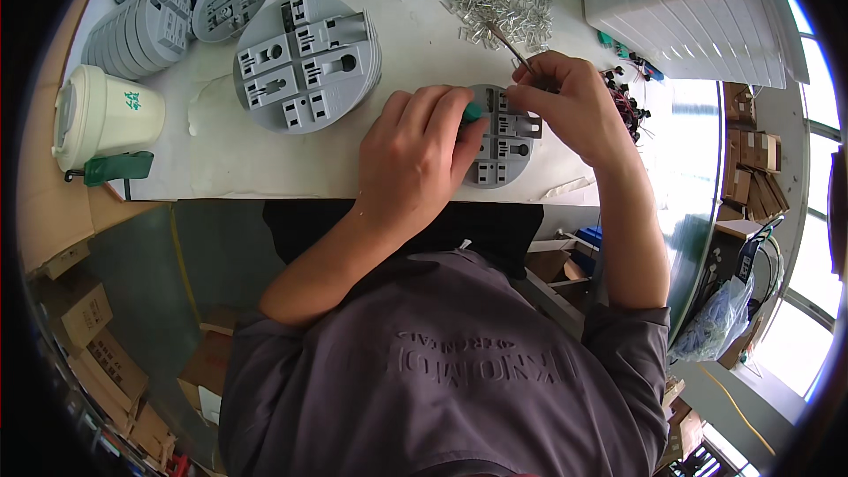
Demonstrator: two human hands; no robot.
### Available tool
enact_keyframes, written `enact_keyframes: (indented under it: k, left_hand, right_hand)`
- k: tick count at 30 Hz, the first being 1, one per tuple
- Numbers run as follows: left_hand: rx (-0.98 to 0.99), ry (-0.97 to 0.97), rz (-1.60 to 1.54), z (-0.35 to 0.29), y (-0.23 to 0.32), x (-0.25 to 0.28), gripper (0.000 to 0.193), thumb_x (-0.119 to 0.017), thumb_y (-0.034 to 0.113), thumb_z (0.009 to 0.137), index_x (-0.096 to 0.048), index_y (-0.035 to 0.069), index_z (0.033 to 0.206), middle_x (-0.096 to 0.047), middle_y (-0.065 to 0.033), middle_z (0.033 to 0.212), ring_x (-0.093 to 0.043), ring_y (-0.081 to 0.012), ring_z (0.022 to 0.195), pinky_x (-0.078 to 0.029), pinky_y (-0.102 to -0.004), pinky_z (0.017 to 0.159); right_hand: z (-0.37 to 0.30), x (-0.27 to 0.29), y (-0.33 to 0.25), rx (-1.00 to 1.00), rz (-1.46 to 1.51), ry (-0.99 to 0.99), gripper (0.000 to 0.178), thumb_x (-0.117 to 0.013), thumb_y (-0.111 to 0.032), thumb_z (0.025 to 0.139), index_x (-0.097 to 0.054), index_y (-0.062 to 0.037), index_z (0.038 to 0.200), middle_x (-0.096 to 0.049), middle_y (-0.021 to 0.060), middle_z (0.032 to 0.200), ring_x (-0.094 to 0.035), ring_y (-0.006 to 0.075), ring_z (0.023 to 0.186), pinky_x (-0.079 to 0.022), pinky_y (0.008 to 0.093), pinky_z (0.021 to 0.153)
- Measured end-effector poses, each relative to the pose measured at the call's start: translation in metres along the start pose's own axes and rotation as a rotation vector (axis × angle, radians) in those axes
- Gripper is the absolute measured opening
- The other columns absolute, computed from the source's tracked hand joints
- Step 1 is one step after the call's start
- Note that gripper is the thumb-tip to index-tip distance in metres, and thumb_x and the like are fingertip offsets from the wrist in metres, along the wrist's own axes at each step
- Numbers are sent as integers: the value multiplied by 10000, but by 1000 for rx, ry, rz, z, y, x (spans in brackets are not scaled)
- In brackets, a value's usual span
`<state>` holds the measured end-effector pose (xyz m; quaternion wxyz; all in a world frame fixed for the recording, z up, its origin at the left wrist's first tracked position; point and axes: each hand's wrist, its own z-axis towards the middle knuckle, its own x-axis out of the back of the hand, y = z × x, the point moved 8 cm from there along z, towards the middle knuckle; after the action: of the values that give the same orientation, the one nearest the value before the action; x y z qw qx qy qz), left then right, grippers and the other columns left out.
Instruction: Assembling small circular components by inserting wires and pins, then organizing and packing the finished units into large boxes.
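My left hand is closed, fingers curled round a small green object whose kind I cannot make out. It rests at the left side of a round grey plastic base with slots and raised blocks, covering part of it. My right hand is pinched over the base's upper right edge. A slim metal tool that looks like tweezers juts from its grip toward a pile of small clear tubes with metal ends. My fingers hide the tool's other end.
Stacked grey bases stand left of my hands, more behind. A lidded cream bucket and green clamp sit at the left edge. White stacked covers rise at the right, beside dark wired parts.
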<state>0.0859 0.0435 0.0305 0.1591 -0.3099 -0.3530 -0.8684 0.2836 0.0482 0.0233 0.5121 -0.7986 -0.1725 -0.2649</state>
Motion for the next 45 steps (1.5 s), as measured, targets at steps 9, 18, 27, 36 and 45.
enact_keyframes:
  k: [9, 18, 27, 36, 45]
  left_hand:
    - [-5, -5, -12, 0, -1, -1, 345, -814, 92, 854, -676, 72, 1170, -683, -41, 1088, -600, -223, 811, -519, -333, 706]
    - [1, 0, -42, 2, -2, 0, 353, -815, 73, 848, -688, 75, 1177, -688, -41, 1092, -615, -230, 828, -527, -338, 720]
    - [3, -48, -65, 4, -3, -1, 354, -811, 61, 860, -702, 79, 1197, -685, -43, 1087, -620, -234, 842, -532, -345, 735]
    - [46, -126, -159, 6, -6, -2, 359, -803, 39, 871, -708, 68, 1216, -649, -53, 1041, -602, -220, 839, -517, -341, 727]
    - [140, -210, -109, 8, -8, -2, 325, -798, 40, 890, -719, 62, 1204, -557, -47, 937, -536, -195, 731, -472, -323, 676]
  right_hand:
    - [-11, -6, -14, 118, -127, 51, 211, -823, -118, 874, -749, 33, 1002, -674, 22, 786, -526, 90, 683, -409, 220, 615]
    - [-33, 3, -21, 382, -144, 151, 248, -811, 5, 862, -791, -8, 1109, -734, 60, 972, -583, 102, 685, -460, 245, 600]
    - [-46, -10, -4, 754, -209, 193, 394, -805, 59, 829, -816, -69, 1201, -751, 84, 1213, -659, 140, 715, -529, 270, 610]
    - [-62, -18, -3, 818, -382, 387, 326, -826, 7, 838, -823, -82, 1151, -761, 90, 1221, -668, 174, 667, -547, 288, 582]
    - [-61, -14, 1, 811, -240, 420, 265, -830, -11, 834, -824, -80, 1089, -770, 81, 1146, -667, 189, 669, -546, 309, 595]
